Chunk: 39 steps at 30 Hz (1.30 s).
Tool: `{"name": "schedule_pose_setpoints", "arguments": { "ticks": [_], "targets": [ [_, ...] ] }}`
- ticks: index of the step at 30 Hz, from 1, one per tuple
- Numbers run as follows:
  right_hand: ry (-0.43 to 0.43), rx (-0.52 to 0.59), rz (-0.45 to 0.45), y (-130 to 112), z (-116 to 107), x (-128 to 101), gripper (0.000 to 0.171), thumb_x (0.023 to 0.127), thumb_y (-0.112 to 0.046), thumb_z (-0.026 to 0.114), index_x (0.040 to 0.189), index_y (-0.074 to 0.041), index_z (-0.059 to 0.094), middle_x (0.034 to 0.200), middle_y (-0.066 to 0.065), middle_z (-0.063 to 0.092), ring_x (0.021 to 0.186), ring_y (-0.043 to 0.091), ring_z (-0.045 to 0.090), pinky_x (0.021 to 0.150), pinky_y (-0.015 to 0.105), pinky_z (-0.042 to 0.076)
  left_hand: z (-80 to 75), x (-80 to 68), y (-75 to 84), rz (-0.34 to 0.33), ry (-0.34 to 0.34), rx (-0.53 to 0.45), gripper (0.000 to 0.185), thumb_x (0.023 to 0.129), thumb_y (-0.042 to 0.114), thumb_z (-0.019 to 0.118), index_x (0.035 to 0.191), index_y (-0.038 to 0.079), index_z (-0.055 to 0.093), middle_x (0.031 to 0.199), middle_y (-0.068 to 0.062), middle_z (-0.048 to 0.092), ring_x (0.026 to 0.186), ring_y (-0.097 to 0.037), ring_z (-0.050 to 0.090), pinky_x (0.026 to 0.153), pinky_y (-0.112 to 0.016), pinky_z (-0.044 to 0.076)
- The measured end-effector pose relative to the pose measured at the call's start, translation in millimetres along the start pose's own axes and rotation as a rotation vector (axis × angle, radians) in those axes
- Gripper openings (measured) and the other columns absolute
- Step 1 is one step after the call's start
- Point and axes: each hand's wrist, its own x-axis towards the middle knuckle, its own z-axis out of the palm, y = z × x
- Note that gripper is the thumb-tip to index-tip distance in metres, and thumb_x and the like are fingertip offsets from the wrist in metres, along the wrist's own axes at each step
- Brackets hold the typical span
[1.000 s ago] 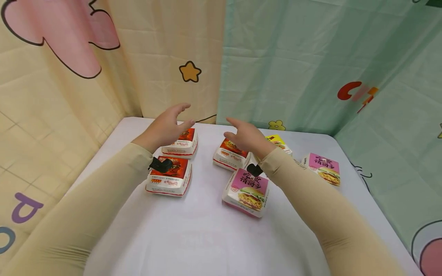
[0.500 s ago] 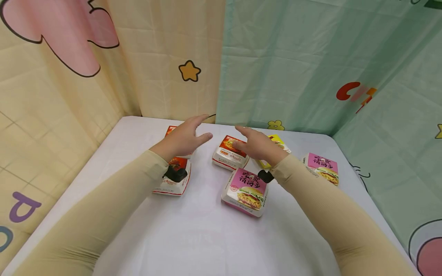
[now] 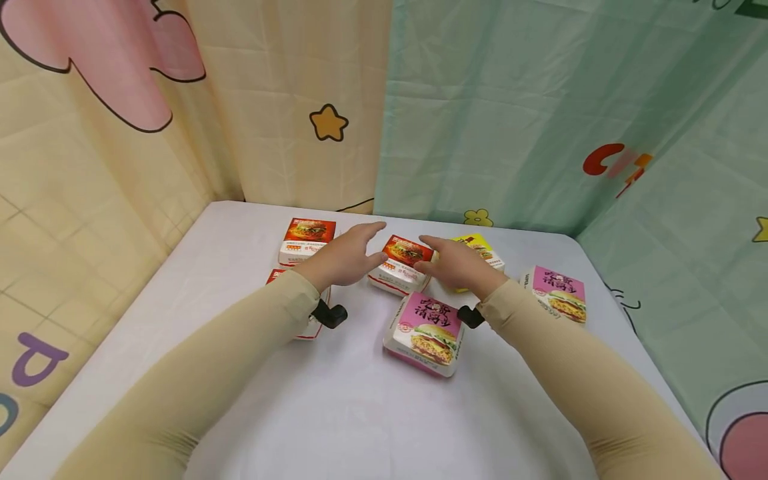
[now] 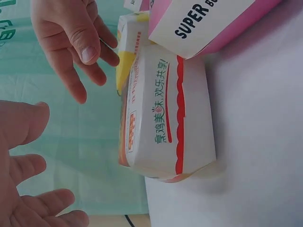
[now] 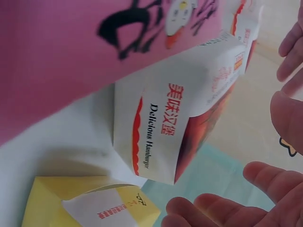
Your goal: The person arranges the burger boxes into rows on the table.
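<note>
A white burger box with a red top (image 3: 403, 263) lies near the back of the white table (image 3: 336, 413). My left hand (image 3: 367, 247) hovers open just left of it, fingers spread. On the box's right side my right hand (image 3: 431, 255) is open too, fingers pointing left over the box's edge. The left wrist view shows the red box (image 4: 165, 113) with both the left hand (image 4: 28, 189) and the right hand (image 4: 75, 47) a small gap away from it. In the right wrist view the red box (image 5: 184, 118) is likewise clear of the right hand (image 5: 255, 198).
Another red box (image 3: 307, 239) lies at the back left, and a third (image 3: 300, 320) is partly hidden under my left forearm. A pink box (image 3: 427, 332) lies in front, a yellow box (image 3: 480, 248) behind my right hand, a second pink box (image 3: 555, 292) at the right. Curtains enclose the table.
Both hands came down and closed in on the middle red box. The left hand moved right, uncovering the back-left red box.
</note>
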Motion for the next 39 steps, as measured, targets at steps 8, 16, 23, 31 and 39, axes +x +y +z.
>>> {"name": "schedule_pose_setpoints", "arguments": {
  "ticks": [8,16,23,31,39],
  "targets": [
    [-0.018,-0.034,0.022,7,7,4,0.076,0.101,-0.048,0.066,0.166,-0.024,0.035,0.163,0.016,0.048,0.151,0.041,0.043,0.123,0.062,0.035,18.4,13.3,4.1,-0.056,-0.057,0.003,0.072,0.106,0.034,0.061,0.168,0.017,0.027,0.171,-0.013,0.034,0.158,-0.033,0.034,0.128,-0.053,0.029],
    [-0.026,-0.043,0.020,10,11,7,0.074,0.101,-0.047,0.065,0.165,-0.020,0.037,0.160,0.017,0.052,0.149,0.040,0.047,0.122,0.059,0.038,31.5,19.4,8.4,-0.116,-0.109,0.004,0.074,0.106,0.034,0.061,0.168,0.017,0.026,0.171,-0.013,0.034,0.157,-0.033,0.035,0.127,-0.055,0.031],
    [-0.042,-0.064,0.015,11,13,8,0.075,0.101,-0.046,0.066,0.166,-0.022,0.036,0.162,0.016,0.049,0.149,0.039,0.046,0.121,0.059,0.038,34.4,23.1,3.1,-0.151,-0.116,0.032,0.072,0.106,0.032,0.060,0.168,0.014,0.026,0.167,-0.016,0.039,0.153,-0.033,0.041,0.126,-0.053,0.033],
    [-0.075,-0.078,0.037,11,14,11,0.079,0.099,-0.048,0.069,0.166,-0.023,0.036,0.162,0.015,0.050,0.146,0.038,0.049,0.120,0.058,0.041,38.6,25.5,-3.5,-0.214,-0.133,0.021,0.072,0.106,0.032,0.059,0.168,0.015,0.026,0.167,-0.017,0.041,0.152,-0.033,0.042,0.125,-0.054,0.034],
    [-0.078,-0.104,0.025,10,12,12,0.079,0.099,-0.045,0.070,0.166,-0.020,0.035,0.162,0.016,0.049,0.148,0.039,0.047,0.122,0.058,0.038,45.2,27.7,-3.8,-0.263,-0.124,-0.049,0.071,0.107,0.032,0.059,0.168,0.018,0.025,0.168,-0.014,0.040,0.153,-0.033,0.041,0.126,-0.055,0.032]
  ]
}}
